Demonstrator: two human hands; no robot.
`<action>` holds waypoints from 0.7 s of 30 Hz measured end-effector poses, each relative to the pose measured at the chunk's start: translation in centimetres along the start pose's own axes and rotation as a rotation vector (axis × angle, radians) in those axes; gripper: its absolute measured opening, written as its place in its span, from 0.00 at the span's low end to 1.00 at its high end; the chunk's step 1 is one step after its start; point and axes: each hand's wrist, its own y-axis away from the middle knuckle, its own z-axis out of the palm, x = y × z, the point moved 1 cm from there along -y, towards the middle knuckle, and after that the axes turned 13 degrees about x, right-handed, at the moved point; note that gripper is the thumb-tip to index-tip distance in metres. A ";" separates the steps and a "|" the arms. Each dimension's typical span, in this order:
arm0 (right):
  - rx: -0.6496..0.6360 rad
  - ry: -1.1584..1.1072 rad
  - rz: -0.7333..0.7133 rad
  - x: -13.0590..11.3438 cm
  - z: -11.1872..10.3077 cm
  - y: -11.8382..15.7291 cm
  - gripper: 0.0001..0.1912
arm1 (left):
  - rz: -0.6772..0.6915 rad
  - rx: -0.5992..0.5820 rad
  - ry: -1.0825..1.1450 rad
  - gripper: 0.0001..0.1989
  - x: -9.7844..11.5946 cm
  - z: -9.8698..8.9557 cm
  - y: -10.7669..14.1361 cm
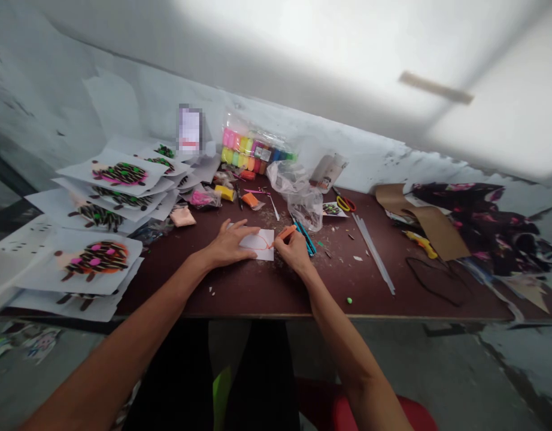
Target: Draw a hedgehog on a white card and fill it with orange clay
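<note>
A small white paper (266, 252) lies on the dark red table (258, 299), with an orange curved outline drawn on it. My left hand (229, 244) rests on the paper's left part, fingers spread and holding nothing. Pinched in my right hand (293, 250) is an orange marker (287, 232), its tip at the paper's right edge near the outline. Just beyond my right hand lie several blue pens (306, 238), partly hidden by it. A peach clay block (182, 216) sits left of my left hand.
Stacked hedgehog pictures (94, 260) fill the left side. Colored clay packs (253, 149) stand by the wall, near a crumpled plastic bag (303, 191). Scissors (345, 202), clear glue sticks (373, 254), a yellow glue gun (422, 244) and floral cloth (491, 224) are to the right.
</note>
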 end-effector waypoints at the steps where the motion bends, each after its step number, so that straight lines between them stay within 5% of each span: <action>1: 0.001 0.007 0.006 0.1 0.0 0.0 0.06 | 0.005 0.003 0.003 0.34 0.0 0.0 0.0; 21: 0.086 -0.108 0.076 0.0 -0.2 0.0 0.05 | 0.068 0.129 0.017 0.32 -0.1 -0.5 0.3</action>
